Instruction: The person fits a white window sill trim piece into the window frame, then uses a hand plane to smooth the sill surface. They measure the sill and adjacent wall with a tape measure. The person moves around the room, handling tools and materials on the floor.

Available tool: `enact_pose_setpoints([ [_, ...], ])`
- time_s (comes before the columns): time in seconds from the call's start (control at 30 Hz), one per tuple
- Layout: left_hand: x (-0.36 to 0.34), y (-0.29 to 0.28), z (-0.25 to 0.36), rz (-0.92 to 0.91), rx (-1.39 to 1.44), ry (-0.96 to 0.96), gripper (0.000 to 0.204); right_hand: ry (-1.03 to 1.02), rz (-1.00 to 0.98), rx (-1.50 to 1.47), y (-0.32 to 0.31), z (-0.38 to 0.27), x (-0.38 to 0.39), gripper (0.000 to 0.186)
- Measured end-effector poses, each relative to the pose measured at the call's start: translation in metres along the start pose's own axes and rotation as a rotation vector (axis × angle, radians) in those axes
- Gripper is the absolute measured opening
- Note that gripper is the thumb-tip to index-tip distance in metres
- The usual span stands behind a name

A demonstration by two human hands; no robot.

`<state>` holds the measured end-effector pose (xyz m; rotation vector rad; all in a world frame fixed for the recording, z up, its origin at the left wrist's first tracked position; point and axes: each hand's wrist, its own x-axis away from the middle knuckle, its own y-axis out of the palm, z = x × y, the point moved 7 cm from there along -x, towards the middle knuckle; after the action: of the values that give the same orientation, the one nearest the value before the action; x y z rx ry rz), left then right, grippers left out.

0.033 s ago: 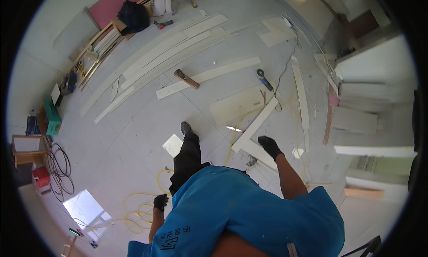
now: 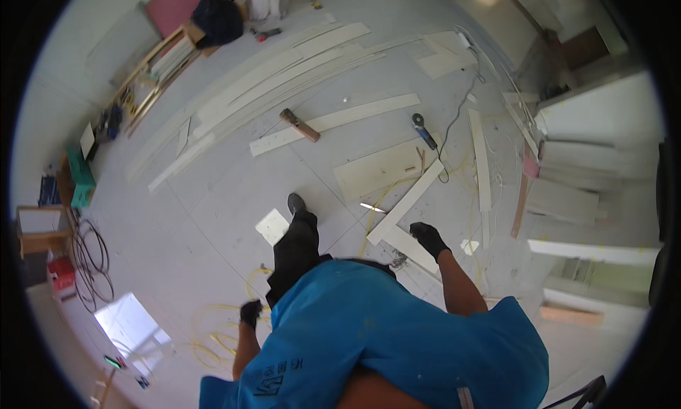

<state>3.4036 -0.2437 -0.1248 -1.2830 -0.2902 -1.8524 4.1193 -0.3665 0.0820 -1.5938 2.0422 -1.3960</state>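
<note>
My right hand [image 2: 425, 237], in a black glove, hangs with curled fingers and nothing visible in it, right of two crossed white boards [image 2: 406, 200] on the floor. My left hand [image 2: 250, 312], also gloved, is low beside my blue top [image 2: 355, 302], over loops of yellow hose [image 2: 213, 338]; its fingers are blurred. My dark-shoed foot [image 2: 296, 203] is beside a square white piece [image 2: 272, 227]. Ahead lie a grinder-like tool with a cord [image 2: 423, 132], a short wooden piece [image 2: 305, 129] across a long white strip [image 2: 369, 107], and a wide pale panel [image 2: 362, 171].
Long white strips [image 2: 269, 75] lie across the far floor. Along the left wall are timber lengths, a dark bag [image 2: 216, 19], a green box [image 2: 80, 175], a red box [image 2: 62, 274] and coiled black hose [image 2: 96, 253]. Pale panels [image 2: 567, 196] and more strips line the right side.
My left hand has swung slightly to the left, and my right hand has shifted a little up the frame. The surroundings have shifted slightly in view, with some motion blur.
</note>
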Motion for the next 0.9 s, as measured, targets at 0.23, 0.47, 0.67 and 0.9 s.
enact_pose_setpoints([
  [0.23,-0.05,-0.025,0.387,0.148,0.391,0.33,0.03,0.309,-0.4,-0.255,-0.036,-0.015,-0.133,0.014],
  [0.47,-0.118,0.066,0.479,0.289,-0.065,0.491,0.027,-0.086,-0.634,0.207,-0.049,-0.012,-0.444,0.026],
  [0.67,-0.147,0.234,0.455,0.255,0.009,0.169,0.019,-0.425,-0.625,0.65,0.085,-0.105,-0.716,0.046],
  [0.9,-0.159,0.285,0.504,0.371,0.352,0.101,0.021,-0.821,-0.745,0.909,0.32,-0.201,-0.801,0.062],
])
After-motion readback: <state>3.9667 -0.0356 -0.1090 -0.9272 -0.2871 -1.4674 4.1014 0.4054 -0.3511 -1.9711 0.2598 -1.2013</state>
